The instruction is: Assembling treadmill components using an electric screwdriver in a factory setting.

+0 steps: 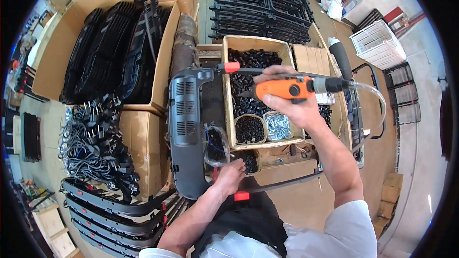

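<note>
My right hand [292,106] is wrapped round an orange air screwdriver [279,89], held above a wooden parts box [228,114]. A clear hose [382,102] runs from the tool's back end. Low in the middle, my left hand [230,177] has its fingers drawn together at a small bin of tiny black parts [248,161]; its fingertips are partly hidden, so anything in them does not show. Left of it lies a black plastic housing [184,134] with vent slots, joined to a dark tubular frame with red end pieces [232,67]. A blue wire [213,144] shows beside the housing.
The parts box holds black fittings [253,58], dark screws [249,130] and silvery screws [278,126]. Scissors [304,152] lie below it. Around stand a carton [52,62] of black covers, bundled power cords [98,148], stacked black frames [260,9] and curved black panels [110,224].
</note>
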`<action>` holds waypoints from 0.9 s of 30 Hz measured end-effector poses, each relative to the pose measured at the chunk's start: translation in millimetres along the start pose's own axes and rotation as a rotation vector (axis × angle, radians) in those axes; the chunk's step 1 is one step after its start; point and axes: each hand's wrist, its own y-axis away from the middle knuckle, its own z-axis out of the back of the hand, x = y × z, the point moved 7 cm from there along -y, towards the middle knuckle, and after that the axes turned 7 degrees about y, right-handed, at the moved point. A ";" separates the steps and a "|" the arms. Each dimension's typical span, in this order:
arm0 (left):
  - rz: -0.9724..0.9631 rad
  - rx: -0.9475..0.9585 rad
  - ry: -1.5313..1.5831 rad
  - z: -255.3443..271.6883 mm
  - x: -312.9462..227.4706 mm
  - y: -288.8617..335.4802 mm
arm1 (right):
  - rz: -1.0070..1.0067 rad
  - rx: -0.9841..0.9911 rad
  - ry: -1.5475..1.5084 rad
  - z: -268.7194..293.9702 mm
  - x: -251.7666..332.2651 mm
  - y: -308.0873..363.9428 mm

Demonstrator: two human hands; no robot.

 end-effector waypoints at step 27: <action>-0.865 -0.388 -1.934 -210.3 -186.3 -237.9 | -0.259 -0.282 -0.322 178.0 -268.1 87.0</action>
